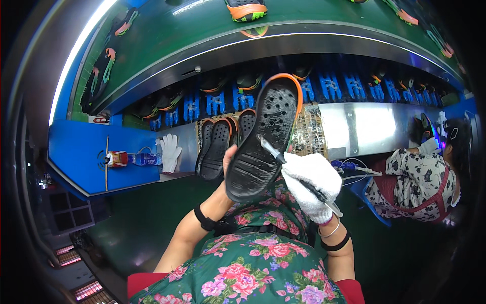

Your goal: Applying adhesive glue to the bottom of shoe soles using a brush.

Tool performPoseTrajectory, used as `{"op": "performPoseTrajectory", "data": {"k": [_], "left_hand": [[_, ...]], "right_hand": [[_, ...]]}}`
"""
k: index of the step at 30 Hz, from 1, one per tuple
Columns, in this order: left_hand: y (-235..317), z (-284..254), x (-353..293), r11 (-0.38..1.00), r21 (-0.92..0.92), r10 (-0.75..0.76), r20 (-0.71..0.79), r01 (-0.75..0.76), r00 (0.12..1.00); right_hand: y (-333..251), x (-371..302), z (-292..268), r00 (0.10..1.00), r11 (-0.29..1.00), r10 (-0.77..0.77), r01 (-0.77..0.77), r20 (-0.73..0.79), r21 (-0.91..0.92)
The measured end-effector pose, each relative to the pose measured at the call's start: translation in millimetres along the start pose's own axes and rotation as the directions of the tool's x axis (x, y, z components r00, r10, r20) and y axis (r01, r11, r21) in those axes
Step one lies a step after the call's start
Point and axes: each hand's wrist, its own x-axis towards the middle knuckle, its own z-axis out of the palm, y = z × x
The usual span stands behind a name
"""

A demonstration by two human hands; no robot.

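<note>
A black shoe sole (263, 137) with an orange rim is held up tilted before me, its hole-dotted face turned toward me. My bare left hand (229, 158) grips it from behind, the thumb along its left edge. In a white knit glove, my right hand (311, 185) is closed around a brush (272, 150) with a dark ferrule, a thin tube trailing by its wrist. The brush tip touches the middle of the sole, where the surface looks wet and glossy. More soles (218, 144) stand side by side on the bench behind it.
A white glove (170, 152) and a blue-labelled bottle (145, 158) lie at left, beside a blue panel (81, 152). Behind runs a rack of blue holders (215, 103) with shoes, beneath a green conveyor (304, 12). Another person (417, 177) sits at right.
</note>
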Motion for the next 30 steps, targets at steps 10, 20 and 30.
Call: {"op": "performPoseTrajectory", "data": {"k": [10,20,30], "left_hand": [[-29,7,16,0.993,-0.120,-0.013,0.067,0.021,0.998],[-40,-17,5,0.996,-0.083,-0.006,0.186,0.022,0.983],[-28,-14,-1,0.966,0.247,-0.009,-0.245,0.072,0.969]], "right_hand": [[-12,32,-10,0.987,0.967,-0.159,0.156,0.002,-0.203],[-24,28,0,0.988,0.989,-0.146,0.147,0.051,-0.014],[-20,11,15,0.987,0.988,-0.150,0.146,0.062,0.058]]}}
